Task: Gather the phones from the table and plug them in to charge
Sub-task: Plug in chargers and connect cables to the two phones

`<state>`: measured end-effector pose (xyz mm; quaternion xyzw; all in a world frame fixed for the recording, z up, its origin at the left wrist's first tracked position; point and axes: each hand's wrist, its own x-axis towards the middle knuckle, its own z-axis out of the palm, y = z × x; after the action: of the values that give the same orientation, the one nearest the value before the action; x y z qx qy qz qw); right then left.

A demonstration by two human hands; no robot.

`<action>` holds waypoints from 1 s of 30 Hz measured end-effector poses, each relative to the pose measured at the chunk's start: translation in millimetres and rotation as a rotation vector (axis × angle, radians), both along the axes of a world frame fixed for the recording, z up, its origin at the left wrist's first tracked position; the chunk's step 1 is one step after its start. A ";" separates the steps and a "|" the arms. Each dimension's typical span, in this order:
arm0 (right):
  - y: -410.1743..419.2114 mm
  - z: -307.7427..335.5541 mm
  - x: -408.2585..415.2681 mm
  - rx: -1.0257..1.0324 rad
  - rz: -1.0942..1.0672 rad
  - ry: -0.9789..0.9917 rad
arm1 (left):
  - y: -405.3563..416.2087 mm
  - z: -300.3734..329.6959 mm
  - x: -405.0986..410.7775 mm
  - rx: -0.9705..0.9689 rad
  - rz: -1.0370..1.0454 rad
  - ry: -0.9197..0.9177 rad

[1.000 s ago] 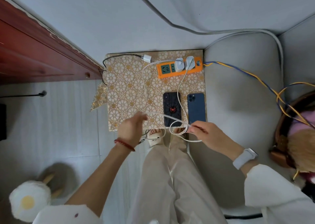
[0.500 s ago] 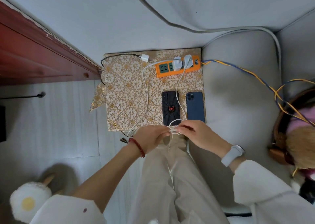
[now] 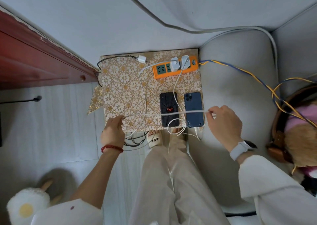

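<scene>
Two phones lie face down near the front edge of the small patterned table (image 3: 120,91): a black phone with a red spider (image 3: 169,109) and, to its right, a blue phone (image 3: 194,109). An orange power strip (image 3: 176,67) at the back holds two white chargers. A white cable (image 3: 164,114) is stretched taut across both phones. My left hand (image 3: 112,132) pinches its left end and my right hand (image 3: 223,122) pinches its right end. More white cable loops hang off the table's front edge below the phones.
A third white charger (image 3: 142,59) with a dark cable lies at the table's back left. A grey sofa (image 3: 240,96) adjoins the table's right side, a red wooden cabinet (image 3: 34,58) stands left. Blue-yellow wires (image 3: 248,74) run right. My slippered foot (image 3: 153,138) is under the table's edge.
My hands were together at the table's front edge holding a bunched loop of cable. They have moved apart and drawn the white cable straight across both phones.
</scene>
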<state>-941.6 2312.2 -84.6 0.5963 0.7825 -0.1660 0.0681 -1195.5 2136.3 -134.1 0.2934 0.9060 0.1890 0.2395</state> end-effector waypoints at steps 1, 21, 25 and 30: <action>3.1 1.8 -4.0 0.036 -0.069 0.024 | 1.1 -0.7 0.8 -0.017 -0.009 0.004; 35.2 -27.4 -9.3 -0.404 -0.963 0.879 | -24.7 -47.1 -8.5 -0.510 -0.456 0.084; 22.0 -28.4 -11.8 -0.394 -0.572 0.625 | -21.5 -50.6 0.3 -0.654 -0.450 -0.044; -6.6 -35.4 -30.9 -0.458 -0.206 0.539 | -3.7 -50.6 19.6 -0.583 -0.407 -0.278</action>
<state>-972.5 2305.5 -119.9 0.5761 0.6509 -0.4937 -0.0259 -1175.9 2132.5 -184.8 0.3585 0.8037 -0.0903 0.4663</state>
